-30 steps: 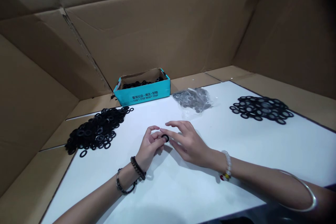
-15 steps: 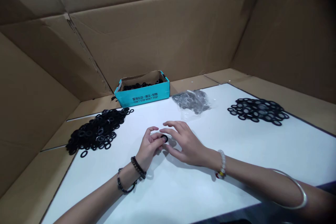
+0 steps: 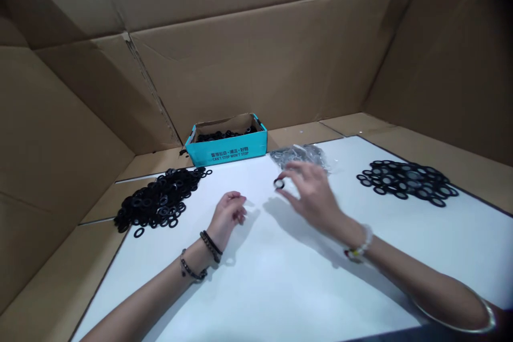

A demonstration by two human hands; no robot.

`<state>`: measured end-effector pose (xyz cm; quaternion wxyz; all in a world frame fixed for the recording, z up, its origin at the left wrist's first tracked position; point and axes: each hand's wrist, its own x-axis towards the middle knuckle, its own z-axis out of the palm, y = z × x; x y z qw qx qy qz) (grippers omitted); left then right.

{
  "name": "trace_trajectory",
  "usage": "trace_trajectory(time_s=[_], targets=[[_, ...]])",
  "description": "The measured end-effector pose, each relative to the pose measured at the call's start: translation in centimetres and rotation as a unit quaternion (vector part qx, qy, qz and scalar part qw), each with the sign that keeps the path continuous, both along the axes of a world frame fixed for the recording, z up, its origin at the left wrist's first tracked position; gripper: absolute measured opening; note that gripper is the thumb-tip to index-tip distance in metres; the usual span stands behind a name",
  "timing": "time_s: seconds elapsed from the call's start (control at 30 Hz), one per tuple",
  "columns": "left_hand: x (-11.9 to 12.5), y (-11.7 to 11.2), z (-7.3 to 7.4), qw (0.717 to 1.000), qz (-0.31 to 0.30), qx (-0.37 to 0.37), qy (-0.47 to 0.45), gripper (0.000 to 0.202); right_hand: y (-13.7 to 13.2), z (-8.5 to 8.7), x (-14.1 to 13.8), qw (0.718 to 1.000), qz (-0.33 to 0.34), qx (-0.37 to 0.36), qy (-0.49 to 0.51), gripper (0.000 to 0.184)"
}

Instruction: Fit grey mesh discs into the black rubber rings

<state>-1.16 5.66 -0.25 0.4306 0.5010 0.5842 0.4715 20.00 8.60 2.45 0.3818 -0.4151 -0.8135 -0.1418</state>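
A small black ring (image 3: pixel 275 184) with a pale centre is pinched between the thumb and fingertips of my right hand (image 3: pixel 315 195), held above the white board near the plastic bag. My left hand (image 3: pixel 227 216) hovers over the middle of the board, its fingers curled closed and nothing visible in them. To the left of it lies a heap of black rings (image 3: pixel 160 197). On the far right, beyond my right hand, black rings with greyish centres (image 3: pixel 406 179) form a spread-out pile.
Behind my right hand lies a clear plastic bag (image 3: pixel 298 155) of grey discs. A turquoise box (image 3: pixel 228 150) holding more black rings stands at the back edge of the white board (image 3: pixel 256 288). Cardboard walls (image 3: pixel 256 59) enclose the workspace.
The ring has passed from my left hand to my right, which has moved away to the right and upward with it. My left fingers have curled in. The view has shifted slightly.
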Motion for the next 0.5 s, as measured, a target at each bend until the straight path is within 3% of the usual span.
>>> trace_trajectory(time_s=[0.07,0.13,0.23,0.3,0.37,0.5], targets=[[-2.2,1.9,0.4,0.996,0.05,0.028,0.068,0.029,1.6,1.3,3.4,0.993,-0.108,-0.036,-0.005,0.018],[-4.8,3.8,1.1,0.983,0.096,0.065,0.143,0.028,3.3,2.3,7.6,0.968,-0.221,-0.111,-0.029,0.02],[-8.7,5.7,2.1,0.947,0.116,0.112,0.279,0.024,5.4,2.7,13.6,0.896,-0.347,-0.275,-0.035,0.02],[-10.6,6.2,2.5,0.919,0.118,0.126,0.355,0.024,6.2,2.3,16.6,0.846,-0.395,-0.357,-0.022,0.023],[-11.8,6.4,2.4,0.892,0.118,0.129,0.416,0.027,6.5,1.4,18.3,0.843,-0.412,-0.345,-0.033,0.021],[-12.7,6.7,2.0,0.827,0.108,0.115,0.539,0.038,5.2,-0.7,18.8,0.884,-0.426,-0.178,-0.069,0.044]])
